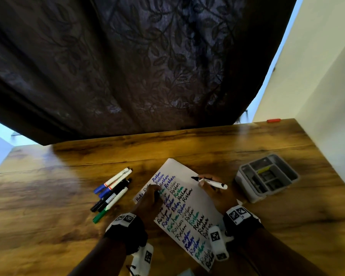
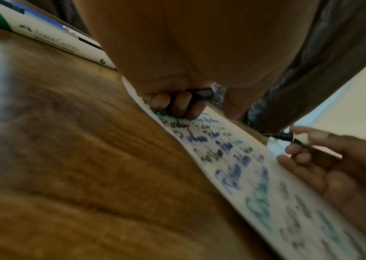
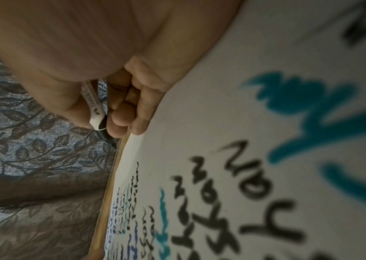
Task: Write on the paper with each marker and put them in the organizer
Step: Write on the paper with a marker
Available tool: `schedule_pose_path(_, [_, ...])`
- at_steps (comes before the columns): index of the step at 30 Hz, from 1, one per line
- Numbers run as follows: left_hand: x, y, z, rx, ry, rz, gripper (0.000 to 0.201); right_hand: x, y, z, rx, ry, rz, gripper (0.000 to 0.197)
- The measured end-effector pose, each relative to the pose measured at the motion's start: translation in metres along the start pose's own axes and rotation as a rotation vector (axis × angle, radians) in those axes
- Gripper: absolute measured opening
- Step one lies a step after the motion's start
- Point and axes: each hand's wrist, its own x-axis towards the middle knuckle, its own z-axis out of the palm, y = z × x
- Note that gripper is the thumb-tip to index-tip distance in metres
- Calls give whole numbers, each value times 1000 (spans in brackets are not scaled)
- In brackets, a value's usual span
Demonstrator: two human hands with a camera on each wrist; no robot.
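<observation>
1. The paper (image 1: 195,198) is laid on the wooden table (image 1: 68,196), tilted, with both hands resting on it; most of the sheet is covered in words written in black, blue and green.
2. An uncapped black marker (image 1: 209,182) is held in the right hand (image 1: 217,194) over the paper's right edge, its tip pointed toward the blank upper part of the sheet; whether the tip touches the paper cannot be told.
3. In the right wrist view the fingers (image 3: 133,105) are seen curled round the white barrel, the little finger resting on the sheet.
4. The left hand (image 1: 149,204) is set on the paper's left part, fingers curled round a small dark object, apparently a cap (image 2: 202,92); the knuckles are pressed on the sheet.
5. A group of loose markers (image 1: 112,190) is noted on the table just left of the paper: five counted, two blue-capped, two black, one green.
6. One grey organizer (image 1: 267,176) is noted to the right of the paper, near the right hand; something thin and yellow-green lies in a compartment, and dark contents fill others but cannot be identified.
7. One small red object (image 1: 273,120) is recorded at the table's far edge.
</observation>
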Motion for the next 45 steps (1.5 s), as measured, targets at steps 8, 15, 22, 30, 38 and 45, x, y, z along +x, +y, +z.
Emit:
schedule_pose_path(8, [-25, 6, -28, -98, 138, 72, 22, 3, -26, 0, 213, 33, 79, 19])
schedule_pose_path(15, [-36, 3, -32, -265, 173, 120, 23, -11, -79, 16, 155, -93, -68, 7])
schedule_pose_path(22, [-39, 1, -37, -259, 85, 168, 23, -30, -103, 43, 133, -110, -100, 6])
schedule_pose_path(30, [-53, 1, -48, -148, 40, 310, 22, -50, -114, 60, 36, -68, -105, 5])
schedule_pose_path(38, [-67, 25, -66, -69, -72, 362, 23, -62, -125, 64, 50, -29, -35, 9])
schedule_pose_path(45, [-68, 52, -54, -147, -4, 405, 12, -66, -126, 49, 116, 94, -49, 22])
